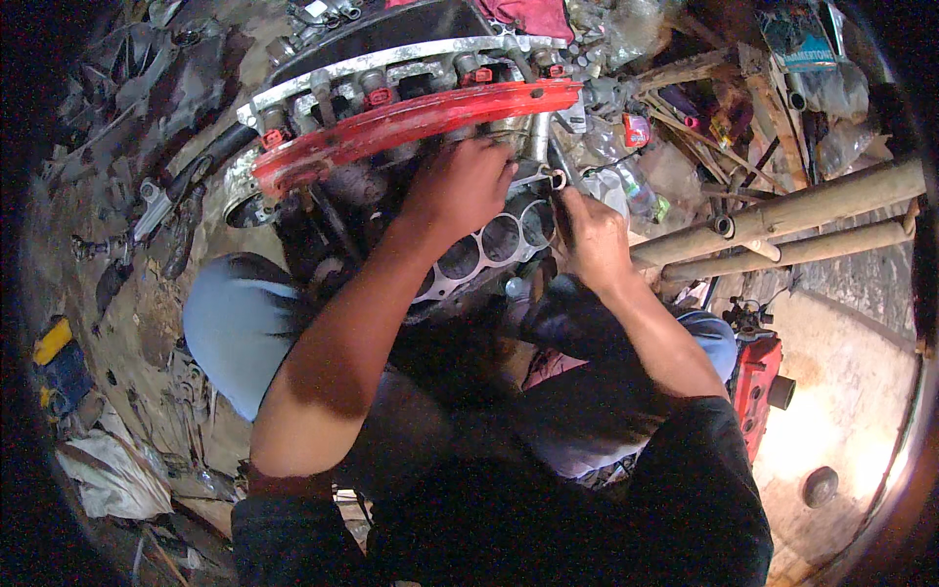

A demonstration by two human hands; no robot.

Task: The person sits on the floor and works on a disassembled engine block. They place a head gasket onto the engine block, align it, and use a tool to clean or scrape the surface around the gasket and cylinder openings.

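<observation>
Over the engine, my left hand (pixel 462 186) is closed in a loose fist, knuckles up; whatever its fingers grip is hidden beneath it. Just to the right, my right hand (pixel 595 240) is closed with thumb and forefinger at the ring end of a metal wrench (pixel 558 179). The wrench's shank runs left toward my left fingers. Below both hands lies an engine block (pixel 474 269) with a row of round cylinder bores. Directly beyond them stands a long red rail-like part (pixel 421 110), with red connectors along a pale metal edge behind it.
Bamboo poles (pixel 782 220) reach in from the right, by a wooden frame (pixel 773 108) and plastic litter. A red engine part (pixel 758 386) sits beside my right knee. Metal parts (pixel 152 210) and a white sack (pixel 112 474) lie on the left floor.
</observation>
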